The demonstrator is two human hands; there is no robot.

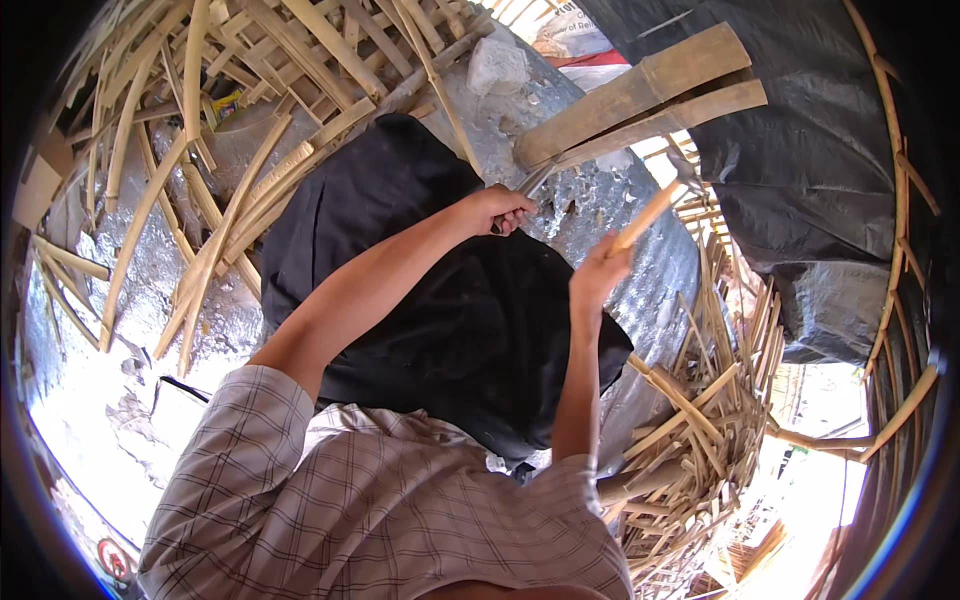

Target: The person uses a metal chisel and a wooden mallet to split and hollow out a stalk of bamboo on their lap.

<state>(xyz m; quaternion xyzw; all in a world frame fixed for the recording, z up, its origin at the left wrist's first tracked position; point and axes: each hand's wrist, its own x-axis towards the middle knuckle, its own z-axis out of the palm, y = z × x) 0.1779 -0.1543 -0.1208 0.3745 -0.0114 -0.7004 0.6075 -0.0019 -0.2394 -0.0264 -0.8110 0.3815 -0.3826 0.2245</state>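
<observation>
My left hand (503, 210) is closed on the handle of a knife-like tool with a narrow metal blade (537, 180). The blade reaches the near end of a thick bamboo piece (640, 95), where its tip is hard to make out. A long gap divides the bamboo into two lengths, wider apart at the far right end. My right hand (602, 265) grips a hammer (648, 215) by its pale wooden handle. The hammer's metal head is raised to the right of the bamboo, apart from the blade. Black cloth (430, 310) covers my legs under both forearms.
Many bamboo strips (240, 220) lie piled at the left and far left. Another heap of split pieces (690, 460) is at the near right. A grey block (497, 67) rests beyond my left hand. Black sheeting (790, 130) hangs at the right, beside a bamboo frame (893, 200).
</observation>
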